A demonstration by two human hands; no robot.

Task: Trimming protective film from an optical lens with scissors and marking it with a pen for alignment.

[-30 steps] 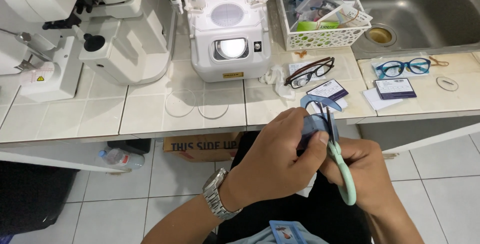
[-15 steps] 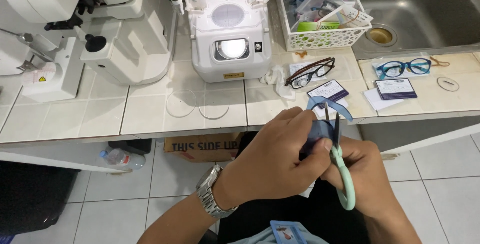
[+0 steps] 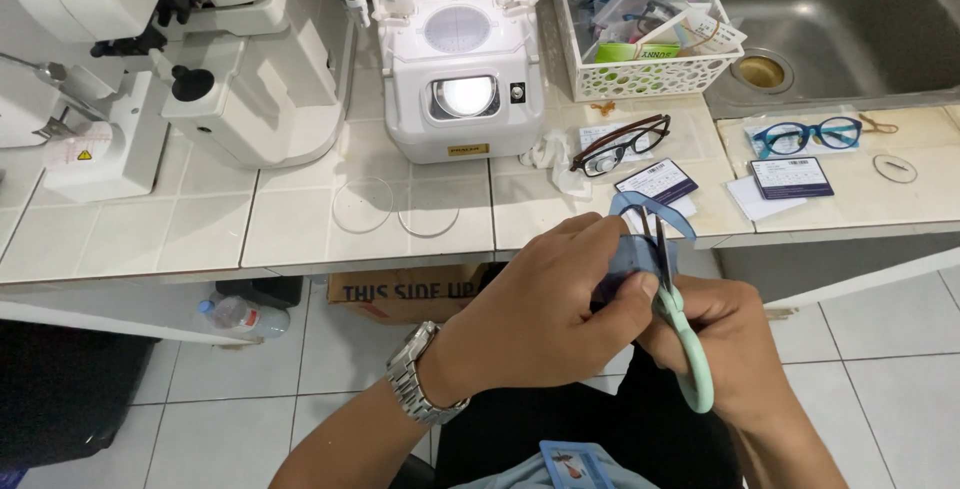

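Observation:
My left hand [image 3: 545, 309], with a metal watch on its wrist, pinches a small blue strip of material [image 3: 628, 249] in front of the counter edge. One end of the strip curls up in a loop above my fingers. My right hand [image 3: 735, 349] grips a pair of scissors with mint-green handles [image 3: 690, 374]. The dark blades point up and rest against the blue strip, right beside my left thumb. Both hands touch each other, below the tiled counter [image 3: 300, 239].
On the counter lie two clear round lenses [image 3: 395, 209], brown-framed glasses [image 3: 620, 146], blue-framed glasses [image 3: 808, 136] and small cards. A white machine with a lit window [image 3: 460, 79], a larger white machine [image 3: 200, 59], a white basket [image 3: 640, 74] and a steel sink [image 3: 830, 19] stand behind. A cardboard box [image 3: 400, 289] sits underneath.
Both hands have shifted slightly up and to the right with the strip and scissors. My left fingers have closed further over the blue strip.

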